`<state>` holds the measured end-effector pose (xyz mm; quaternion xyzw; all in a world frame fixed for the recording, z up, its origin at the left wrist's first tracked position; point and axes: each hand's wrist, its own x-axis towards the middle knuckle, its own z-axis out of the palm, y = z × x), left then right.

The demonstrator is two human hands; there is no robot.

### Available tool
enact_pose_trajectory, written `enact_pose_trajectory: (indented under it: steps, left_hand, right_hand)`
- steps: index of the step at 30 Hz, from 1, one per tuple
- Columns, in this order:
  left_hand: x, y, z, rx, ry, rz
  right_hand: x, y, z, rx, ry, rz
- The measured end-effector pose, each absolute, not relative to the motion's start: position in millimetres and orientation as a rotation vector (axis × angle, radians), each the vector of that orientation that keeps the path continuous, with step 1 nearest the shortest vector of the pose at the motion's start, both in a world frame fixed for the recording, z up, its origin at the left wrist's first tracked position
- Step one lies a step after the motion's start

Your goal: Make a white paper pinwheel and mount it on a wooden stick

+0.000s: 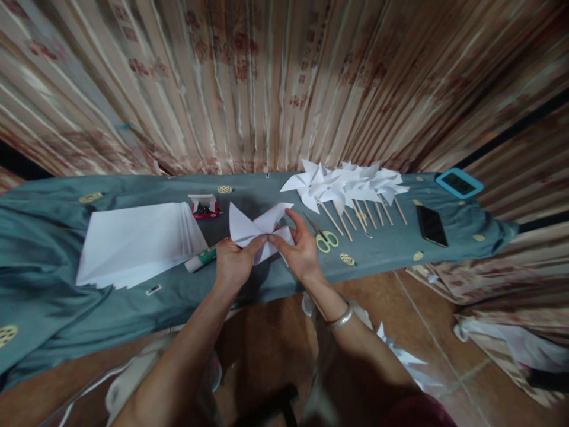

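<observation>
A white paper pinwheel (256,226) is held above the cloth-covered table, its curled blades spread out and no stick visible on it. My left hand (235,261) grips its near left side, thumb pressed at the centre. From the right, my right hand (300,246) grips it too, thumb meeting the left thumb and the index finger stretched along a blade. Just left of my left hand lies a glue stick (201,259) with a green label. Scissors (326,239) with pale green handles rest to the right of my right hand.
White paper sheets (133,240) are stacked at the left. Behind them sits an open red box (204,207) of small dark pieces. Several finished pinwheels (347,184) on wooden sticks lie back right, near a phone (432,225) and a blue-framed device (459,182). A curtain (267,89) hangs behind.
</observation>
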<state>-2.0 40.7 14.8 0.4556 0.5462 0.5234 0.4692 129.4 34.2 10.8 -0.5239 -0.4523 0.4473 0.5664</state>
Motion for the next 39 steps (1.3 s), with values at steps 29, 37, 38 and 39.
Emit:
enact_pose_trajectory:
  steps: [29, 37, 38, 39]
  left_hand:
    - [1.2, 39.8, 18.3, 0.832, 1.188, 1.25]
    - [-1.5, 38.1, 17.9, 0.816, 1.189, 1.235]
    - [-2.4, 37.6, 17.4, 0.822, 1.194, 1.237]
    - [-3.4, 36.9, 17.0, 0.829, 1.198, 1.233]
  right_hand:
    - [136.3, 31.7, 13.2, -1.321, -1.145, 1.033]
    - [137.3, 27.3, 15.9, -1.378, -1.204, 0.985]
    - [137.0, 26.8, 16.2, -1.376, -1.208, 0.986]
    - [136.7, 26.3, 16.3, -1.375, -1.212, 0.987]
